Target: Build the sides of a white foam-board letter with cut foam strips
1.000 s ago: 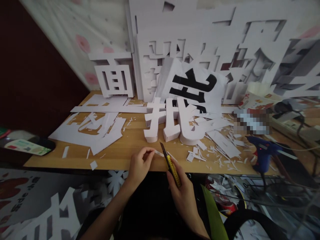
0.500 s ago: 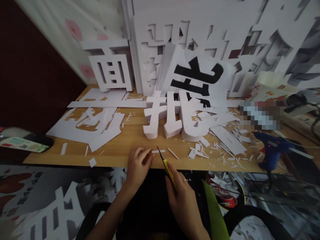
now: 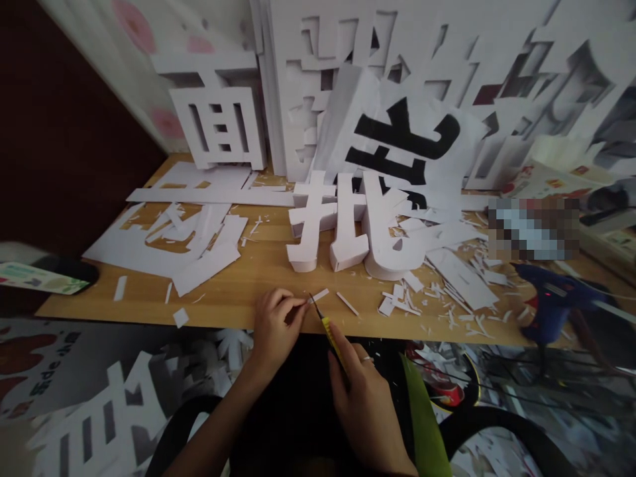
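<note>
My left hand (image 3: 272, 323) rests at the front edge of the wooden table (image 3: 248, 291), fingers pinched on a small white foam strip (image 3: 317, 296). My right hand (image 3: 358, 384) grips a yellow utility knife (image 3: 328, 330), its blade tip touching that strip. Just behind stands a white foam block character (image 3: 332, 222) lying on the table among several white offcuts.
A blue glue gun (image 3: 551, 301) stands at the right edge amid scraps. Cut-out white sheets (image 3: 169, 238) lie at left. Another foam character (image 3: 218, 112), a sheet with a black printed character (image 3: 397, 142) and cut foam boards lean against the wall. A dark phone with a card (image 3: 44, 275) sits far left.
The view has shifted closer to the table. My left hand set the strip on the table edge and pinches it; the knife blade has come down onto the strip.
</note>
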`<state>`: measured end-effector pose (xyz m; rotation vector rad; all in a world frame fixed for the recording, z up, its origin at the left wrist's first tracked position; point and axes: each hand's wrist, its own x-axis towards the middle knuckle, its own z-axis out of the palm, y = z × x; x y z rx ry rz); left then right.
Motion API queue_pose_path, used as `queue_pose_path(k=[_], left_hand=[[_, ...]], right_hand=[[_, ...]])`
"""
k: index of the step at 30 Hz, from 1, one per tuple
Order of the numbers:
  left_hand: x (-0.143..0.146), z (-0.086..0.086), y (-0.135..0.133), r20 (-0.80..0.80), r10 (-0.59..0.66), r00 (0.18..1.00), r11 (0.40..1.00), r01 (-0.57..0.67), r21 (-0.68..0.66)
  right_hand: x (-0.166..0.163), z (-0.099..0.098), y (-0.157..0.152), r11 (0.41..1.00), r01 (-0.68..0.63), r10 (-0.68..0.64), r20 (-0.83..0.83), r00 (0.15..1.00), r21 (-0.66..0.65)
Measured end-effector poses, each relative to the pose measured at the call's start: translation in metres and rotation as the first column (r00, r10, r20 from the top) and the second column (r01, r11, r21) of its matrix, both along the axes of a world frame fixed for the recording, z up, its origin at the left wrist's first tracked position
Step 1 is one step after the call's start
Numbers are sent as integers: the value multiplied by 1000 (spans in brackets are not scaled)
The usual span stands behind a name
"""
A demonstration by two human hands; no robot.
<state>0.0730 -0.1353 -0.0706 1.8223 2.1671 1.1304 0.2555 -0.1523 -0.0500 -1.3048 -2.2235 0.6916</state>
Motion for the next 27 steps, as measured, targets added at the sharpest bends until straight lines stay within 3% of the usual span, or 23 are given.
queue_pose_path(k=[17,27], left_hand=[[0,1,1,3,9,1000,1000,-9,-25],[0,5,5,19,21,1000,999,-20,-45]], right_hand=[[0,9,2,1000,-25,23,163,986,10],[5,-3,-1,989,-140,144,389,910,-39]])
